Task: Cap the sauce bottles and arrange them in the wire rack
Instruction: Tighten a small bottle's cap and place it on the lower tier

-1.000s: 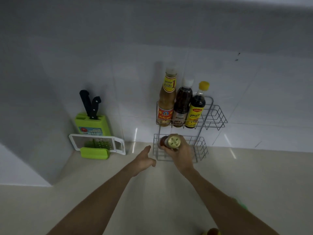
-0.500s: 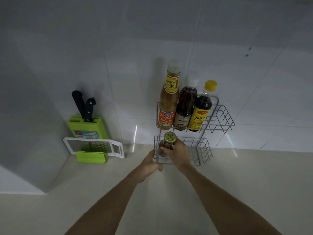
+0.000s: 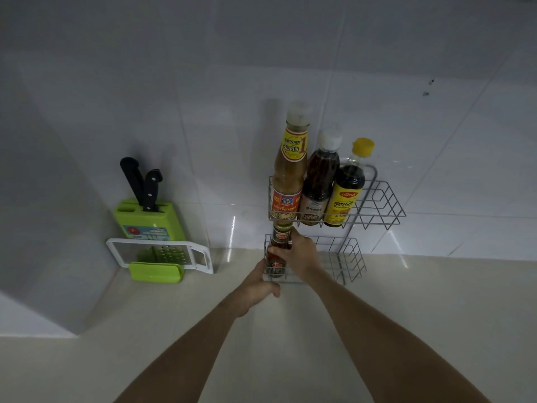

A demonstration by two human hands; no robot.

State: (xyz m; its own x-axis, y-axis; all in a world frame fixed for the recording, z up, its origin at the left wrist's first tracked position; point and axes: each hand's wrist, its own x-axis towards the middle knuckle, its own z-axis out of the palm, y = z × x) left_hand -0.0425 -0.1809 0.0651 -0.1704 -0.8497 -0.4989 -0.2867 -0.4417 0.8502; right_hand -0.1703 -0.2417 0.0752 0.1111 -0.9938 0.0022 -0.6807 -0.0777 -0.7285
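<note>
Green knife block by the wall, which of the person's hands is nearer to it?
Left. The left hand is right of the knife block, at the wire rack's front; the right hand is farther right.

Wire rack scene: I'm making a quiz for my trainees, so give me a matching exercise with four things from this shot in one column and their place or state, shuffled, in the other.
Things:
1. small dark bottle
2. yellow-capped bottle
3. black-handled knives
4. white grater

Places or states:
A. slotted into the green block
B. held by the right hand at the lower tier's left end
C. leaning against the green block, on the counter
D. rightmost of three on the upper tier

Pairs: 1-B, 2-D, 3-A, 4-C
</note>
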